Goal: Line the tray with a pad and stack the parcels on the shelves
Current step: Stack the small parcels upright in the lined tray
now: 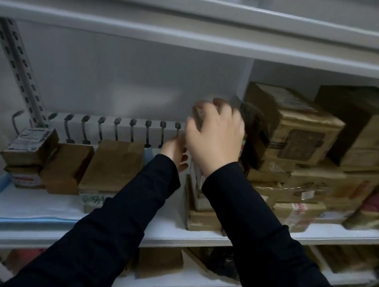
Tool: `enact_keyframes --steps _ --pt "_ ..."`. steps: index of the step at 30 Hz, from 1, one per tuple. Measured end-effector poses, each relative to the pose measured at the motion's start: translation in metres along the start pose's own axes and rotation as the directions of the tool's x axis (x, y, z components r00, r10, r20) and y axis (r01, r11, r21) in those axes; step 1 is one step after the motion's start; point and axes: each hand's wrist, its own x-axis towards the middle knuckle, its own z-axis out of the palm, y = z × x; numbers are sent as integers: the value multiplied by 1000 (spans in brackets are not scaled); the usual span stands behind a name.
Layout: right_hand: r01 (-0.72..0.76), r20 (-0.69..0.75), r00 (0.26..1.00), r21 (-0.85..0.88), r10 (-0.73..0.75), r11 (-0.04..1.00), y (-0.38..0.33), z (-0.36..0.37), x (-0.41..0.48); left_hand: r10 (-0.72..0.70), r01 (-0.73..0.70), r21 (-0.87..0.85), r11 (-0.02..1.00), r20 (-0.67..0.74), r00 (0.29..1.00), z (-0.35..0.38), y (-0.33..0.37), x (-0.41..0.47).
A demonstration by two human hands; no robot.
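Both my hands reach onto the middle shelf (192,238). My right hand (213,132) grips the top of a small parcel (198,114), mostly hidden under its fingers and blurred. My left hand (175,152) holds the lower left side of the same stack. Under them stands a short pile of cardboard parcels (200,217). A white and blue pad (20,207) lines the left part of the shelf. Small brown parcels (65,167) stand in a row at the pad's back.
A tall stack of taped cardboard boxes (309,149) fills the shelf's right half, close to my right hand. A white slotted rail (114,130) runs along the back. A perforated upright (17,67) stands at left. More parcels (160,262) lie on the lower shelf.
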Motion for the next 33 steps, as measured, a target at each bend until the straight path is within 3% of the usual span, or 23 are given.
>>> enact_keyframes --steps 5,9,13,15,17,19,22,26,29,33 --pt "-137 97 986 -12 138 990 22 1 3 -42 40 36 999 70 997 19 1 -9" --pt "-156 118 982 60 148 986 32 0 1 -106 115 -72 991 115 988 25 -1 -10" --pt "-84 84 995 305 61 949 35 1 0 -65 74 -116 990 83 994 23 0 -9" --pt "-78 71 996 501 48 862 35 -1 0 -27 41 -198 979 72 997 17 2 -10" --pt "-115 74 993 586 89 802 37 -5 1 24 -9 -287 958 49 999 5 2 -9" --pt "-178 130 983 506 130 844 43 -3 4 51 -52 -349 936 -12 999 -10 0 -5" --pt "-249 316 929 154 191 956 50 6 5 25 -57 -416 908 -84 996 -33 -8 1" --pt "-162 479 840 -225 254 961 53 22 0 23 -67 -456 887 -102 994 -49 -18 0" --pt "-121 495 816 -358 299 926 56 32 -2 34 -81 -464 882 -109 994 -56 -20 1" --pt "-150 444 835 -386 326 910 54 40 0 49 -85 -456 886 -89 995 -60 -20 1"
